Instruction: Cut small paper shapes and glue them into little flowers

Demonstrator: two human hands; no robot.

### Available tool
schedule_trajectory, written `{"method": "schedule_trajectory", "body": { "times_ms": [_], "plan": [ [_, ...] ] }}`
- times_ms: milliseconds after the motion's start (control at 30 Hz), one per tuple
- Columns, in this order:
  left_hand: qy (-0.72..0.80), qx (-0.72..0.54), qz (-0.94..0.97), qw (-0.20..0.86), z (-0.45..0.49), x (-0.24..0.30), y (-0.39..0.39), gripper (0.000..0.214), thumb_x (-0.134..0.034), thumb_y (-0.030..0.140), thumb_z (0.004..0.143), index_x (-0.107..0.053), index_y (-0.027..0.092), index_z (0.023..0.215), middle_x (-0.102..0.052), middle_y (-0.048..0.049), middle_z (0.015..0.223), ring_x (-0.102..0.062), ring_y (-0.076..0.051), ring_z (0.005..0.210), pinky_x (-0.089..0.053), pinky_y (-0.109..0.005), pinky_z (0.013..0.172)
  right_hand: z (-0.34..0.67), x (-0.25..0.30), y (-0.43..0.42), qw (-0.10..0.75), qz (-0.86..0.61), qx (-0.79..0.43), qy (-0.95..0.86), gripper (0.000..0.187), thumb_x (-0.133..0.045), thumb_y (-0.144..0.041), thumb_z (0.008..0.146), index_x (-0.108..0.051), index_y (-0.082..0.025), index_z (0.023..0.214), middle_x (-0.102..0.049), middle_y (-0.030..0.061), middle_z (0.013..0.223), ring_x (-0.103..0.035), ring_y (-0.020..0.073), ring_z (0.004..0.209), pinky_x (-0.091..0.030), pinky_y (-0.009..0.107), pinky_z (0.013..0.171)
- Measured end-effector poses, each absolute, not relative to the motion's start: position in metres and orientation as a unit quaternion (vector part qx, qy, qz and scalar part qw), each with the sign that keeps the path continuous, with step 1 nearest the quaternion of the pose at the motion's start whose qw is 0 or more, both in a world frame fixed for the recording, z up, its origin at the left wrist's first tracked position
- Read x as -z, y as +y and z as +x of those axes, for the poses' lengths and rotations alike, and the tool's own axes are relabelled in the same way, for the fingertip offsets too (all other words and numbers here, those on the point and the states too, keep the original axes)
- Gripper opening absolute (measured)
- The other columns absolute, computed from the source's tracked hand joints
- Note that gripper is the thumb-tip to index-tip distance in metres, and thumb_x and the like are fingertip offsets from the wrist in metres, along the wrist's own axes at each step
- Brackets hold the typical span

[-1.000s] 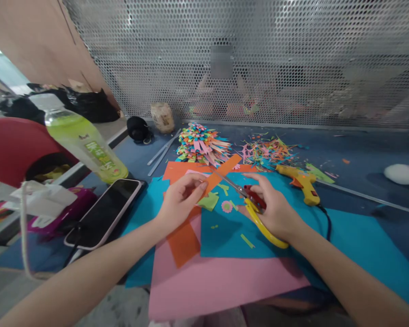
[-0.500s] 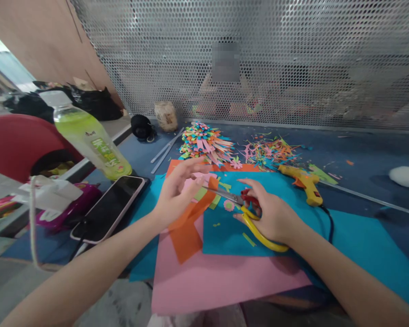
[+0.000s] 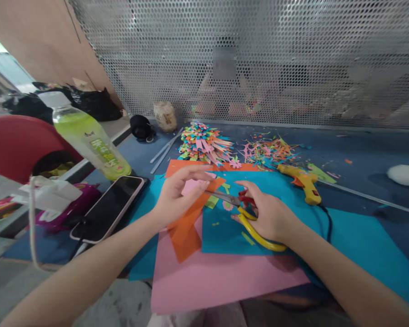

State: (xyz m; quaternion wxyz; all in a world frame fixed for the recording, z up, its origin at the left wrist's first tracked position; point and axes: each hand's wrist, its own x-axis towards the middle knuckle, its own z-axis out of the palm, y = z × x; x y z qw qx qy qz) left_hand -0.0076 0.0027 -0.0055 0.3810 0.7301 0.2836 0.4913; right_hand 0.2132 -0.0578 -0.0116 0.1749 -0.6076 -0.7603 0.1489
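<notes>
My left hand (image 3: 180, 193) pinches an orange paper strip (image 3: 194, 211) between thumb and fingers. The strip slants up to the right past my thumb. In my right hand (image 3: 271, 213) is a pair of scissors (image 3: 261, 236) with yellow and red handles. Their blades point left and reach the strip beside my left thumb; whether paper lies between them I cannot tell. Below the blades, a small pink paper flower (image 3: 228, 205) and green scraps (image 3: 211, 202) lie on a blue sheet (image 3: 231, 236). A pink sheet (image 3: 191, 286) extends under it.
Behind the sheets sit a pile of fringed paper pieces (image 3: 202, 143) and a heap of thin paper clippings (image 3: 271, 152). To the right lies a yellow glue gun (image 3: 301, 184) with a black cord. A phone (image 3: 109, 209) and a green drink bottle (image 3: 88, 136) are on the left.
The orange strip's upper end has tilted over to the right beside my left thumb. The scissors have shifted very slightly left with my right hand.
</notes>
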Motion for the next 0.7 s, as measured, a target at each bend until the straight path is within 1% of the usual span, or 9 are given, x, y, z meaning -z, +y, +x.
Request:
{"method": "schedule_trajectory", "body": {
  "times_ms": [67,100,233,367,467,533,633,700],
  "plan": [
    [0.274,-0.485,0.733,0.390,-0.0076,0.0067,0.0038,0.035,-0.062,0.022,0.077,-0.057,0.020,0.111,-0.068,-0.0059,0.093,-0.063,-0.017,0.090,-0.047,-0.032,0.087,0.2127,0.0120,-0.0575,0.178,-0.606,-0.145,-0.761,0.067,-0.060,-0.044,0.072,-0.036,-0.020,0.130,-0.066,0.0087,0.104,-0.065,0.0286,0.088,-0.051,0.039,0.070],
    [0.276,-0.485,0.734,0.388,-0.0073,0.0077,0.0045,0.036,-0.064,0.022,0.075,-0.057,0.020,0.111,-0.067,-0.0057,0.092,-0.063,-0.017,0.089,-0.047,-0.032,0.087,0.2124,0.0121,-0.0575,0.178,-0.606,-0.145,-0.761,0.067,-0.060,-0.044,0.072,-0.036,-0.020,0.130,-0.066,0.0086,0.104,-0.065,0.0284,0.088,-0.051,0.039,0.070],
    [0.306,-0.496,0.721,0.374,-0.0059,0.0124,0.0069,0.025,-0.064,0.020,0.074,-0.060,0.019,0.099,-0.066,-0.0039,0.085,-0.062,-0.015,0.084,-0.047,-0.030,0.085,0.2124,0.0109,-0.0596,0.170,-0.611,-0.144,-0.760,0.066,-0.058,-0.043,0.073,-0.036,-0.021,0.131,-0.066,0.0091,0.103,-0.065,0.0282,0.088,-0.051,0.038,0.069],
    [0.304,-0.503,0.712,0.385,-0.0052,0.0135,0.0066,0.023,-0.064,0.018,0.074,-0.059,0.019,0.096,-0.065,-0.0031,0.086,-0.061,-0.013,0.081,-0.047,-0.027,0.081,0.2133,0.0098,-0.0608,0.162,-0.612,-0.136,-0.762,0.065,-0.056,-0.042,0.074,-0.035,-0.021,0.131,-0.067,0.0094,0.102,-0.065,0.0286,0.087,-0.050,0.037,0.067],
    [0.306,-0.503,0.709,0.389,-0.0047,0.0126,0.0057,0.021,-0.065,0.019,0.073,-0.061,0.019,0.094,-0.065,-0.0037,0.088,-0.060,-0.013,0.080,-0.048,-0.027,0.079,0.2138,0.0105,-0.0597,0.164,-0.611,-0.136,-0.763,0.065,-0.057,-0.042,0.074,-0.035,-0.021,0.131,-0.067,0.0091,0.101,-0.065,0.0278,0.087,-0.050,0.035,0.067],
    [0.308,-0.504,0.706,0.391,-0.0042,0.0127,0.0055,0.020,-0.065,0.020,0.073,-0.061,0.019,0.092,-0.065,-0.0041,0.088,-0.060,-0.013,0.080,-0.048,-0.027,0.078,0.2140,0.0114,-0.0589,0.164,-0.611,-0.131,-0.764,0.065,-0.057,-0.043,0.074,-0.035,-0.021,0.131,-0.068,0.0084,0.096,-0.065,0.0272,0.083,-0.049,0.034,0.064],
    [0.309,-0.514,0.696,0.395,-0.0036,0.0136,0.0059,0.018,-0.066,0.020,0.072,-0.062,0.019,0.089,-0.065,-0.0046,0.089,-0.060,-0.014,0.080,-0.047,-0.027,0.075,0.2145,0.0126,-0.0586,0.161,-0.606,-0.130,-0.768,0.065,-0.056,-0.043,0.075,-0.032,-0.021,0.132,-0.068,0.0051,0.082,-0.065,0.0247,0.072,-0.045,0.031,0.058],
    [0.309,-0.528,0.686,0.394,-0.0036,0.0140,0.0065,0.016,-0.066,0.019,0.072,-0.061,0.019,0.087,-0.064,-0.0042,0.089,-0.059,-0.013,0.079,-0.047,-0.026,0.074,0.2150,0.0132,-0.0585,0.160,-0.604,-0.132,-0.770,0.064,-0.056,-0.040,0.076,-0.031,-0.020,0.132,-0.067,0.0032,0.076,-0.064,0.0233,0.067,-0.044,0.029,0.056]
  ]
}}
